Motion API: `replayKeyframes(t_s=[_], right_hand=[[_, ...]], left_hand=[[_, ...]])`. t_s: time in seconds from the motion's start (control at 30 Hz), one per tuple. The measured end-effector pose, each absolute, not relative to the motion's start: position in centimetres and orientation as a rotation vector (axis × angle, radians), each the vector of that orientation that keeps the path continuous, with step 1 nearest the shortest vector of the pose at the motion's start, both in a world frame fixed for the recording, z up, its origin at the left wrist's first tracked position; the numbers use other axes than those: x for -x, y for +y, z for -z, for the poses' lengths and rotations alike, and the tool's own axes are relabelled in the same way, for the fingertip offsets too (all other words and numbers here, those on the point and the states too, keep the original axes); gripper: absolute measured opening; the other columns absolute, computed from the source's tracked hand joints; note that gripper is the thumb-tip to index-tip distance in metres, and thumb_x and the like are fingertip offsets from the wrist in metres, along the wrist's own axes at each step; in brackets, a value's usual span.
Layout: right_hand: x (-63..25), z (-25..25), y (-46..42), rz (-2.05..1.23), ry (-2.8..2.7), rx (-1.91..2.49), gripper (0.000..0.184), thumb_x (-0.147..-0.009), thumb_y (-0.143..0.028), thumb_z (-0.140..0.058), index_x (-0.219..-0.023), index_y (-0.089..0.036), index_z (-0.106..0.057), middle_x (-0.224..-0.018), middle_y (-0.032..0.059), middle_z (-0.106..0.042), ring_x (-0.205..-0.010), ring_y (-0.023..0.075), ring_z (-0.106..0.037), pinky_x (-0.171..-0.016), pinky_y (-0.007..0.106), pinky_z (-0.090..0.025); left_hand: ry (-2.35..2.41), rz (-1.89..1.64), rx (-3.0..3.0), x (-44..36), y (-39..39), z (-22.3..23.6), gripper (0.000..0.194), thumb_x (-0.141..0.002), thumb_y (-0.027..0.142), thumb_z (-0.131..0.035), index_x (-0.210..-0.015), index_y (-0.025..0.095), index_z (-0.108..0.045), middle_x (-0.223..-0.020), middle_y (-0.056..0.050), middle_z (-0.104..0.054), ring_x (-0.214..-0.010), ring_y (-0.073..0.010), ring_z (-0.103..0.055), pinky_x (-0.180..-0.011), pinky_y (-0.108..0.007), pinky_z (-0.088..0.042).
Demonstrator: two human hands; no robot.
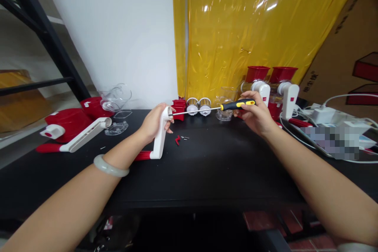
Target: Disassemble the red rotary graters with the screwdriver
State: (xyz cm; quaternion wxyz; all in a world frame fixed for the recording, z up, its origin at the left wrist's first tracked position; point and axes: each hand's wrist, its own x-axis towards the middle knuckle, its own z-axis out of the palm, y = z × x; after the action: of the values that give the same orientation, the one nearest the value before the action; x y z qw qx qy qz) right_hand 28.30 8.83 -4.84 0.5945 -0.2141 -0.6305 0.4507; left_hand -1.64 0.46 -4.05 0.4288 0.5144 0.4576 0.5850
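My left hand is closed around the top of a white crank handle, whose red grip points left just over the black table. In my right hand is a screwdriver with a black and yellow handle, held level by the fingertips. Its long metal shaft runs left, and the tip reaches the round end of the crank handle; whether it sits in a screw is hidden. Below, a small red part and several tiny screws lie on the table.
Red housings and another white crank handle lie at left beside clear plastic parts. Grater drums stand at the back. Assembled red and white graters stand back right, near white cables and chargers.
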Motion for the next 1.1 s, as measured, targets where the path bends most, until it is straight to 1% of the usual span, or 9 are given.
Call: replayKeyframes(t_s=[0.13,0.23,0.4,0.6,0.67,0.77,0.9,1.0,1.1], right_hand=[[-28.7,5.0,9.3,-0.918,-1.542,0.603,0.032,-0.082,-0.057,-0.056,-0.082,-0.025,-0.051,-0.065,-0.0030,-0.050,-0.048,0.0114,-0.049,-0.045,0.027,-0.042],[-28.7,5.0,9.2,-0.856,-1.551,0.657,0.031,-0.083,-0.054,-0.058,-0.078,-0.023,-0.053,-0.057,-0.0041,-0.047,-0.041,0.0095,-0.041,-0.039,0.025,-0.033],[-28.6,4.5,8.3,-1.040,-1.467,0.473,0.031,-0.066,-0.038,-0.073,-0.088,-0.027,-0.054,-0.078,-0.0026,-0.054,-0.060,0.0133,-0.056,-0.052,0.028,-0.048],[-29.0,4.9,9.0,-0.905,-1.593,0.589,0.044,-0.083,-0.065,-0.050,-0.077,-0.023,-0.059,-0.064,-0.0001,-0.053,-0.047,0.0122,-0.047,-0.043,0.027,-0.040],[-29.0,5.0,9.4,-0.847,-1.600,0.665,0.039,-0.082,-0.061,-0.055,-0.076,-0.023,-0.058,-0.062,-0.0009,-0.051,-0.045,0.0108,-0.043,-0.041,0.026,-0.036],[-28.9,5.0,9.4,-0.827,-1.532,0.610,0.025,-0.073,-0.044,-0.072,-0.081,-0.025,-0.057,-0.075,-0.0016,-0.053,-0.057,0.0116,-0.050,-0.049,0.025,-0.045],[-28.7,4.7,8.9,-0.919,-1.501,0.490,0.031,-0.066,-0.035,-0.074,-0.089,-0.029,-0.053,-0.077,-0.0032,-0.048,-0.066,0.0128,-0.053,-0.059,0.026,-0.050],[-28.7,4.7,9.0,-0.897,-1.490,0.527,0.028,-0.076,-0.051,-0.064,-0.086,-0.028,-0.052,-0.075,-0.0018,-0.049,-0.063,0.0142,-0.054,-0.055,0.028,-0.050],[-28.8,4.9,9.4,-0.866,-1.522,0.642,0.041,-0.084,-0.066,-0.047,-0.083,-0.025,-0.054,-0.061,-0.0026,-0.047,-0.048,0.0137,-0.050,-0.043,0.028,-0.043]], left_hand=[[1.134,-1.462,-1.276,1.6,0.5,4.0,0.024,-0.089,0.037,-0.043,-0.087,0.016,-0.055,-0.057,0.000,-0.056,-0.038,-0.0096,-0.043,-0.043,-0.028,-0.050],[1.132,-1.465,-1.282,1.7,0.6,4.0,0.024,-0.089,0.036,-0.041,-0.087,0.016,-0.054,-0.057,0.000,-0.056,-0.038,-0.0098,-0.042,-0.043,-0.029,-0.051],[1.132,-1.459,-1.289,1.7,0.6,4.1,0.023,-0.089,0.034,-0.039,-0.087,0.016,-0.053,-0.057,0.000,-0.055,-0.038,-0.0103,-0.042,-0.042,-0.030,-0.051],[1.133,-1.473,-1.277,1.7,0.6,4.0,0.024,-0.089,0.035,-0.041,-0.087,0.015,-0.054,-0.057,-0.001,-0.055,-0.038,-0.0100,-0.042,-0.042,-0.029,-0.051],[1.139,-1.471,-1.273,1.7,0.6,3.9,0.024,-0.089,0.035,-0.041,-0.087,0.016,-0.054,-0.057,-0.001,-0.055,-0.038,-0.0101,-0.042,-0.042,-0.029,-0.051],[1.139,-1.471,-1.282,1.7,0.5,4.0,0.024,-0.089,0.035,-0.040,-0.086,0.016,-0.055,-0.057,-0.001,-0.056,-0.038,-0.0099,-0.042,-0.043,-0.029,-0.051],[1.120,-1.448,-1.286,1.7,0.6,4.2,0.024,-0.089,0.036,-0.041,-0.088,0.016,-0.055,-0.058,0.000,-0.056,-0.038,-0.0096,-0.042,-0.042,-0.028,-0.050],[1.113,-1.443,-1.291,1.7,0.6,4.3,0.025,-0.088,0.037,-0.043,-0.090,0.016,-0.055,-0.058,0.000,-0.057,-0.038,-0.0095,-0.043,-0.043,-0.028,-0.051],[1.112,-1.453,-1.302,1.7,0.6,4.2,0.026,-0.088,0.038,-0.043,-0.090,0.015,-0.056,-0.057,0.000,-0.056,-0.038,-0.0096,-0.043,-0.043,-0.028,-0.051]])
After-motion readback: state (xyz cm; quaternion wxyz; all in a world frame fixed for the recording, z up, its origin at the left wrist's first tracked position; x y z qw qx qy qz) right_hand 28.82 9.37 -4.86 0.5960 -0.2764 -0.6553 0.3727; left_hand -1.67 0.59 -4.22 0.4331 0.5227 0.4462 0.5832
